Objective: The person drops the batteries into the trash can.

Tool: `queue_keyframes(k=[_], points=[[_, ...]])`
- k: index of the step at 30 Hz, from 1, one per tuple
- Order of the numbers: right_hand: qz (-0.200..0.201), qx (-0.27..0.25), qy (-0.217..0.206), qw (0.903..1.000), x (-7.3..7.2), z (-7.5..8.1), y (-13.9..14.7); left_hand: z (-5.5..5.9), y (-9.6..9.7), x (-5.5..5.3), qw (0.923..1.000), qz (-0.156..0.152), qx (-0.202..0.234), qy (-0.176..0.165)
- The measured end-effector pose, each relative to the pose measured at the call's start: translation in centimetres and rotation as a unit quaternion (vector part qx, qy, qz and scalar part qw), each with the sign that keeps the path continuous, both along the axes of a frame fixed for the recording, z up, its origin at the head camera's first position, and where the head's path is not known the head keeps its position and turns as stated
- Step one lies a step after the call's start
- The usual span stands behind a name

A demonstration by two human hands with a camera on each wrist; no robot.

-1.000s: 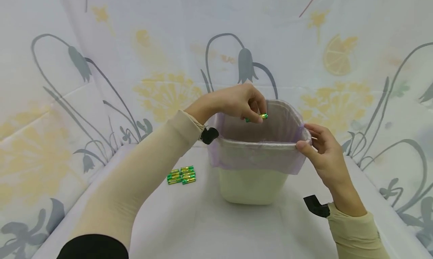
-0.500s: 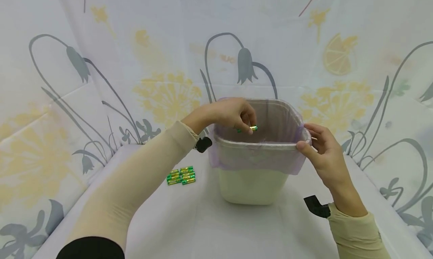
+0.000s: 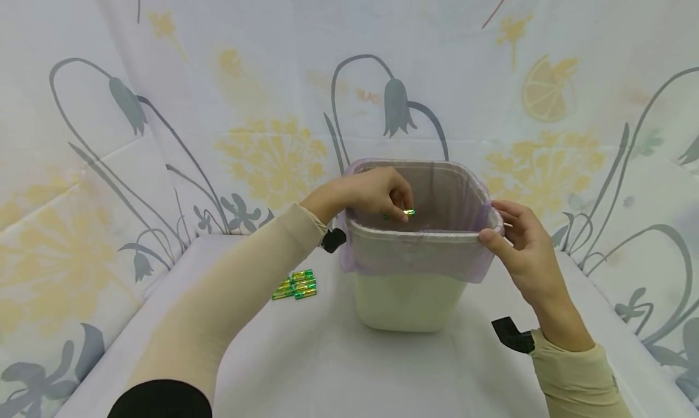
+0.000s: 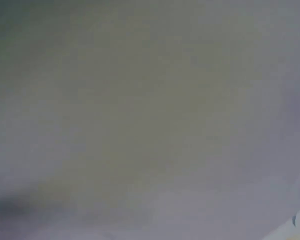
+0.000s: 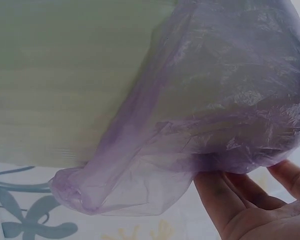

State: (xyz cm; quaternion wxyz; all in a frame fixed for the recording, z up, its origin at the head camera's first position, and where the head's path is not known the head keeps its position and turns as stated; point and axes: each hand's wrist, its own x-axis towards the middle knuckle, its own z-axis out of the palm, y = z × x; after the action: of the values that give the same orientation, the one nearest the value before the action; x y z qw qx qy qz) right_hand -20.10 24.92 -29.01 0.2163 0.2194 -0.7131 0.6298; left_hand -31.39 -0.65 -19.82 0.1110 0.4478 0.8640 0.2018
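A pale trash bin (image 3: 409, 306) stands upright, lined with a thin purple garbage bag (image 3: 420, 257) folded over its rim. My left hand (image 3: 377, 190) reaches over the bin's left side and pinches a green and gold battery (image 3: 409, 212) just inside the mouth. At the right corner, my right hand (image 3: 524, 251) grips the bagged rim, thumb in front and fingers round the side. In the right wrist view, the fingers (image 5: 217, 197) press up against the bag (image 5: 230, 95). Blur fills most of the left wrist view.
Several more green and gold batteries (image 3: 295, 286) lie in a small group left of the bin, partly covered by the left sleeve (image 3: 240, 284). A white cloth covers the table (image 3: 349, 375), and a flower-printed curtain (image 3: 273, 72) hangs behind.
My left hand has moved left and then down into the bin's mouth, carrying the battery lower. The right hand and the bin have stayed in place.
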Motion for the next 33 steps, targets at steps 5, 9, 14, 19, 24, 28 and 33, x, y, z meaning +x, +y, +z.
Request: queue_keyframes(k=[5,9,14,19,24,28,33], points=[[-0.002,0.006,-0.001,1.0000,0.0,0.0,0.0,-0.3,0.2,-0.2,0.9999,-0.002,-0.008,-0.009],[0.000,0.008,-0.005,1.0000,-0.1,0.0,-0.1,-0.4,0.3,-0.3,0.9998,0.008,-0.011,-0.012],[-0.002,0.005,-0.007,1.0000,0.0,0.1,0.0,-0.5,0.5,-0.3,0.9999,0.008,-0.009,-0.010],[-0.001,-0.001,-0.006,1.0000,0.2,0.1,0.1,-0.4,0.8,-0.1,0.9998,0.010,-0.013,-0.009],[0.003,-0.013,-0.005,0.9999,0.5,0.1,0.4,-0.4,1.1,-0.1,0.9998,0.005,-0.016,-0.009],[0.003,-0.020,-0.002,0.9998,0.6,0.0,0.5,-0.5,1.3,-0.1,0.9999,-0.003,-0.013,0.000],[0.004,-0.021,-0.001,0.9998,0.5,0.1,0.5,-0.4,1.1,0.0,0.9999,-0.002,-0.009,0.006]])
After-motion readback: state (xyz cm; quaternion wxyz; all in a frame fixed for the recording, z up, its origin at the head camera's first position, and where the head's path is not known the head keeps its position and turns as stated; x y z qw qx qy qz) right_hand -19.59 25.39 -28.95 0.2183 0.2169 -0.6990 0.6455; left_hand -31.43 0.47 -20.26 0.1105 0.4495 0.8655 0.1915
